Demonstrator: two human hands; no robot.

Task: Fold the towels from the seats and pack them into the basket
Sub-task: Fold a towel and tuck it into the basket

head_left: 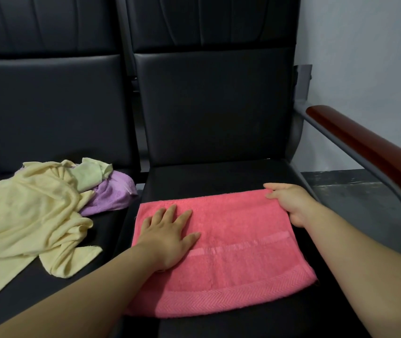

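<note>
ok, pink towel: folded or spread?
The pink towel lies spread flat on the seat, left hand pressing it, right hand pinching its far right corner. Whether it's doubled once: cannot tell.

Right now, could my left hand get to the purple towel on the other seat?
Probably yes: the left hand lies flat on the pink towel; the purple towel sits nearby, near edge uncovered.

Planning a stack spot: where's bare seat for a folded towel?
Free: right seat's rear strip, between pink towel and backrest; left seat's front, between yellow towel and left forearm. Crowded: left seat's rear, under yellow towel, green cloth, purple towel.
</note>
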